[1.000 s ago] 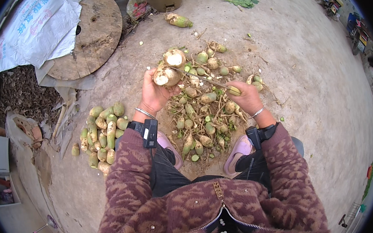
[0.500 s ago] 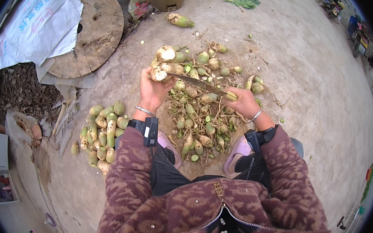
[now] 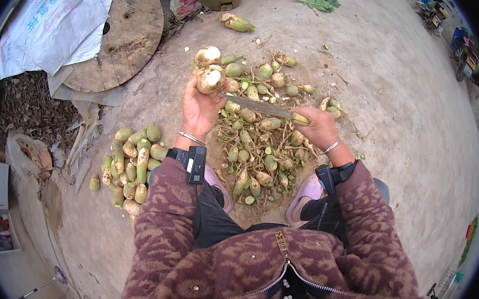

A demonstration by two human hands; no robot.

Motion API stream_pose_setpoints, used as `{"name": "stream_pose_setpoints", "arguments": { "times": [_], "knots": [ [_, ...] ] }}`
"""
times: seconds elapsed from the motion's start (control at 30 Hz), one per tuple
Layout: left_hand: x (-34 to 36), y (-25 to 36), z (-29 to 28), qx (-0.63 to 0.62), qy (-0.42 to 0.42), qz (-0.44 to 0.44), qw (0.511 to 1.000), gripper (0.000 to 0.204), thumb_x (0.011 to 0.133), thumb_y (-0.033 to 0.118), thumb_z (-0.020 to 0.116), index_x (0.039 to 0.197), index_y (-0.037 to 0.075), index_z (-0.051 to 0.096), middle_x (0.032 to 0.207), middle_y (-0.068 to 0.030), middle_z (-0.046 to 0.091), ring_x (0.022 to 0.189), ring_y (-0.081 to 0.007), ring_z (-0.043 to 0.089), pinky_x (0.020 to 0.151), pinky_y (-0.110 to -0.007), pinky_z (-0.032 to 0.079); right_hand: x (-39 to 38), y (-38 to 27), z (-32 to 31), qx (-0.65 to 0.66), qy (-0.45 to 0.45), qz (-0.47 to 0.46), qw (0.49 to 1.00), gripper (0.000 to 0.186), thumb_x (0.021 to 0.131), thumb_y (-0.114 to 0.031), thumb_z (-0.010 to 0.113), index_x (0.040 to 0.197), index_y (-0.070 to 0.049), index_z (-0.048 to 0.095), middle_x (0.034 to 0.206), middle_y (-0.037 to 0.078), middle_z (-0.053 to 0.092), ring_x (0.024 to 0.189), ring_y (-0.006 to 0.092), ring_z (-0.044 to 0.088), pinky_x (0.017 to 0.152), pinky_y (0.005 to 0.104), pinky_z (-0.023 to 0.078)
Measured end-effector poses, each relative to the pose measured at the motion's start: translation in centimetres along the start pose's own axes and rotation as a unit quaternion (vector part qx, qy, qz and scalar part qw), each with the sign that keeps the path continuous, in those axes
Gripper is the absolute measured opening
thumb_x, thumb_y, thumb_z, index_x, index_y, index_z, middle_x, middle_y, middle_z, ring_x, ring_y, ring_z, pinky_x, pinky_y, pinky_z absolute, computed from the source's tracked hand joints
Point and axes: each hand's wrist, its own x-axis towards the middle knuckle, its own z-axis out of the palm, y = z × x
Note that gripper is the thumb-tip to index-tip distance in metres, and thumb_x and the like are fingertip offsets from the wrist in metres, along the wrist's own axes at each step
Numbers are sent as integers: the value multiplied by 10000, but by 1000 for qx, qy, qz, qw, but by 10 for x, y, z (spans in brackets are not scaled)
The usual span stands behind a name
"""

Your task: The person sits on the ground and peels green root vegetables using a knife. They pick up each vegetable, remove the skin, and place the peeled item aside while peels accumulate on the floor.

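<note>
Head view: left hand grips radish; right hand grips knife; trimmings pile between.

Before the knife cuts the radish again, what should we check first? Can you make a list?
1. Left hand grips the radish firmly: ok.
2. Right hand holds the knife by its handle: ok.
3. Blade tip is next to the radish, not the fingers: cannot tell, they are very close.
4. Cut end of the radish faces up, in plain sight: ok.
5. Feet in pink slippers stay back from the blade: ok.
6. Trimmed pile lies apart from the untrimmed heap: ok.
</note>
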Motion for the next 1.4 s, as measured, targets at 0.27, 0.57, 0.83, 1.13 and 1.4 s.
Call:
{"name": "stream_pose_setpoints", "arguments": {
  "times": [0.27, 0.57, 0.83, 1.13, 1.4],
  "knots": [
    [4, -3, -7, 37, 53, 38, 997, 610, 869, 462, 581, 1338, 94, 448, 1285, -128, 553, 1165, -283, 537, 1074, -485, 326, -1, 7, 2, -25, 41, 57, 997, 242, 759, -185, 721, 999, -201, 690, 875, 65, 690, 767, 253, 670, 659, 337, 530],
    [3, -5, -1, 38, 62, 81, 994, 624, 818, 394, 668, 1324, 106, 445, 1297, -93, 537, 1218, -255, 471, 1095, -496, 296, 12, -14, 24, 475, 40, 288, 831, 134, 848, -109, 696, 926, -46, 606, 755, -11, 588, 592, 64, 526, 512, 238, 454],
    [-9, -22, 29, 22, -64, 62, 996, 573, 839, 253, 666, 1333, 86, 430, 1249, -76, 556, 1194, -219, 494, 1037, -418, 365, 58, -84, 78, 694, 61, 222, 683, 293, 841, 10, 650, 1092, -31, 505, 902, 68, 620, 684, 135, 588, 614, 273, 523],
    [-26, -17, 41, 73, -30, 85, 993, 631, 856, 147, 652, 1386, 116, 311, 1258, -87, 523, 1137, -218, 546, 1006, -419, 420, 56, -84, 73, 666, 103, 252, 695, 241, 828, 28, 617, 1021, -60, 503, 845, 52, 590, 640, 150, 577, 573, 265, 494],
    [-100, 57, 14, -63, -77, 180, 979, 579, 879, 138, 615, 1382, 141, 329, 1262, -89, 535, 1136, -248, 574, 929, -498, 498, 39, -24, 48, 502, 10, 214, 838, 321, 826, 8, 637, 1127, -25, 532, 1015, 47, 602, 693, 110, 542, 603, 231, 460]
  ]
}}
